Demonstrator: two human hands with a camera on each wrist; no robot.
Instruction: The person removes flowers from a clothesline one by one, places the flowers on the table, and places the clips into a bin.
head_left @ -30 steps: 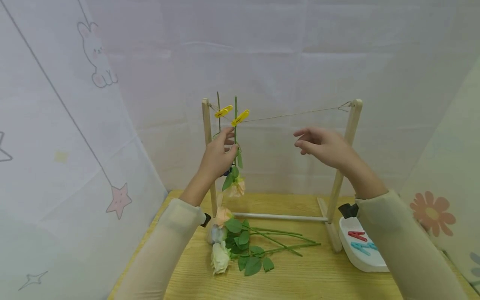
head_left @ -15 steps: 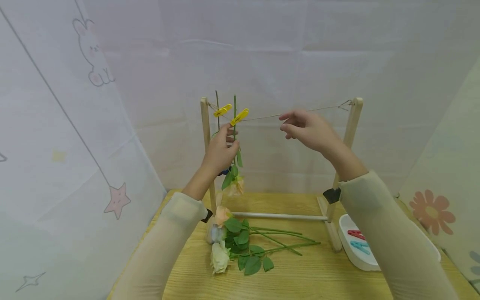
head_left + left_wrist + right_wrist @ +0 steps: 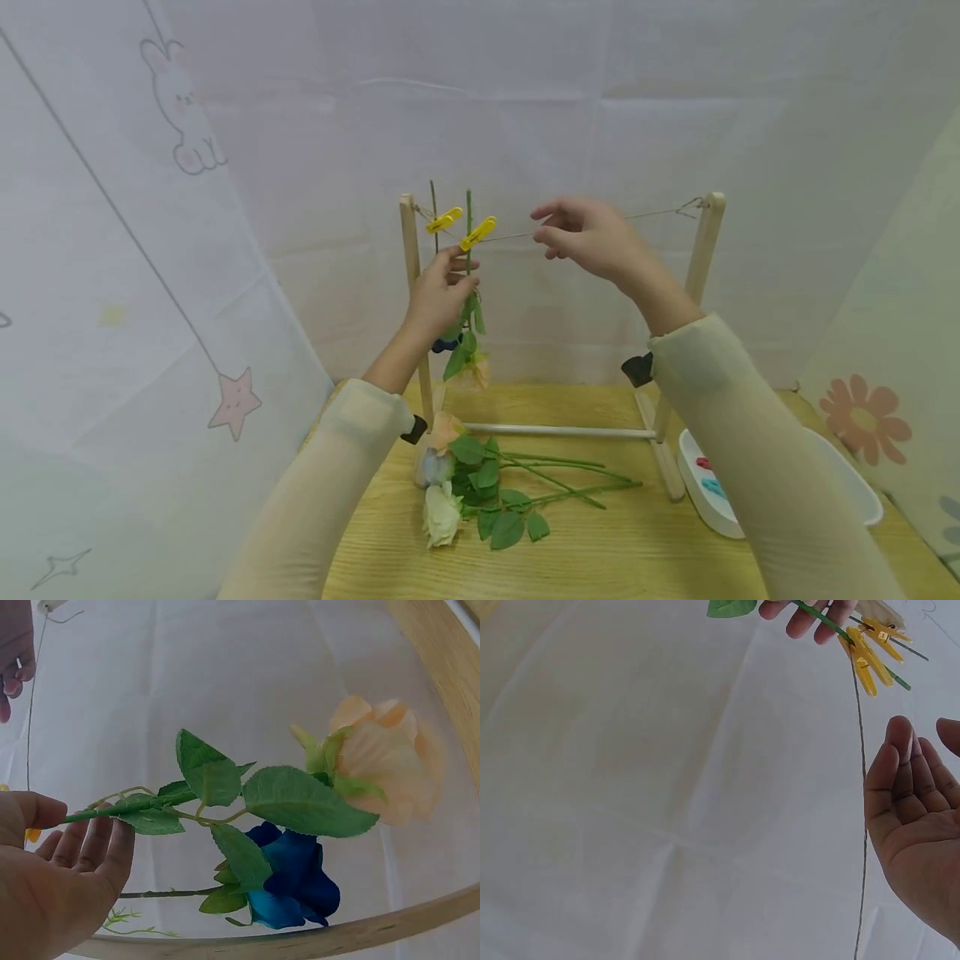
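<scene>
The peach rose with soft-looking ruffled petals and green leaves (image 3: 390,765) hangs head-down near the left end of a thin tan twine (image 3: 652,213), with a glossy yellow plastic clothespin (image 3: 477,234) on its stem; my left hand (image 3: 438,296) has that stem loosely between thumb and curved fingers; my right hand (image 3: 597,240) is up by the twine, fingers softly bent and gripping nothing, though I can't tell if it touches the twine; the deep-blue rose (image 3: 300,881) dangles just beside the peach one, its stem in a second yellow clothespin (image 3: 445,220).

Under all that is a yellowish wood-grain table (image 3: 592,554), with wrinkly whitish cloth (image 3: 562,125) behind and a bunny-and-star print on the left side; the twine runs between two pale, round-topped wooden posts (image 3: 705,250), joined low down by a slim white rod (image 3: 558,431).

In front of the rod there's a pile of cut-looking flowers, long straight stems pointing right: another peach bloom (image 3: 447,432), a greyish-blue one (image 3: 435,468) and a creamy white one (image 3: 441,514); the rounded white tray (image 3: 858,496) sits near the table's right edge, partly behind my sleeve (image 3: 765,433), a bit of red clip (image 3: 702,462) and blue clip (image 3: 714,487) showing; there's open room along the twine between my right hand and the right post.
</scene>
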